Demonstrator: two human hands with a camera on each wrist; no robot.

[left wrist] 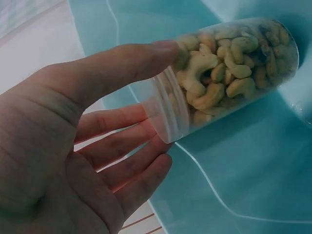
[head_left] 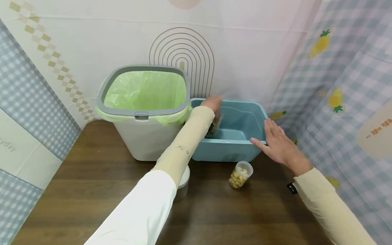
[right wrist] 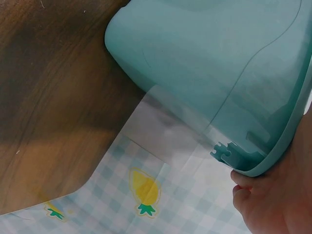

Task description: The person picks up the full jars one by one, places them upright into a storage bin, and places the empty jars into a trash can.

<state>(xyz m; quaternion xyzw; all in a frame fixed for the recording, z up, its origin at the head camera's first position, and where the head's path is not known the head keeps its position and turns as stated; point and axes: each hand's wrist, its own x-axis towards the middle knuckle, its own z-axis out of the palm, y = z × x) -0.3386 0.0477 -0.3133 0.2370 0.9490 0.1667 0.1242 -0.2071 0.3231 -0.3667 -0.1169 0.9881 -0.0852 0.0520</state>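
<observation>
My left hand [head_left: 213, 103] reaches down into the left part of the blue plastic bin [head_left: 226, 151]. It holds a clear jar of cashews [left wrist: 229, 73] by its lid end, thumb on one side and fingers on the other, as the left wrist view shows. The jar lies tilted inside the bin, its far end close to the wall. My right hand [head_left: 277, 141] rests on the bin's front right corner, fingers straight along the right rim and thumb over the front rim.
A grey-rimmed trash can [head_left: 142, 112] with a green liner stands left of the bin. On the wooden table [head_left: 92, 190], a jar of yellowish pieces [head_left: 240, 175] stands before the bin. Another jar [head_left: 184, 180] is partly hidden by my left arm. Printed cloth [head_left: 245, 51] hangs behind.
</observation>
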